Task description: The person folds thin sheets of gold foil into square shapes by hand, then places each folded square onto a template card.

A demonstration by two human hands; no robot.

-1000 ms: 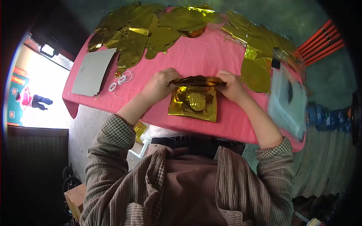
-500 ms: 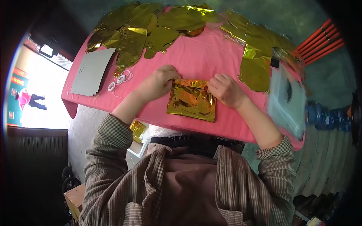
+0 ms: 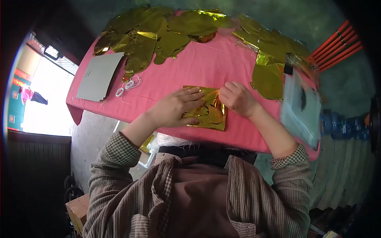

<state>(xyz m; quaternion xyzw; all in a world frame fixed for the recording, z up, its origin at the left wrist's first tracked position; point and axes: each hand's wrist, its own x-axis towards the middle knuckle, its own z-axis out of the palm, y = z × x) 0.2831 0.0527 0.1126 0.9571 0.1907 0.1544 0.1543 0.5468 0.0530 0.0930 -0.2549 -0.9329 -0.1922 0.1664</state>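
Note:
A folded square of shiny gold foil, like a flat foil balloon, lies near the table's front edge. Across its left side rests my left hand, palm down with the fingers stretched out, hiding that part of the foil. My right hand is closed at the upper right corner, its fingertips pinching the foil there. To the left, a small bundle of white string lies beside a stack of grey cards.
Flat gold foil shapes cover the far side of the pink-covered table. Clear plastic bags are stacked at the right edge. Red poles and blue water bottles stand beyond. A person is outside the doorway.
My left hand has left the foil's upper left corner and come down flat over its left side. My right hand stays at the upper right corner. The top edge lies flatter.

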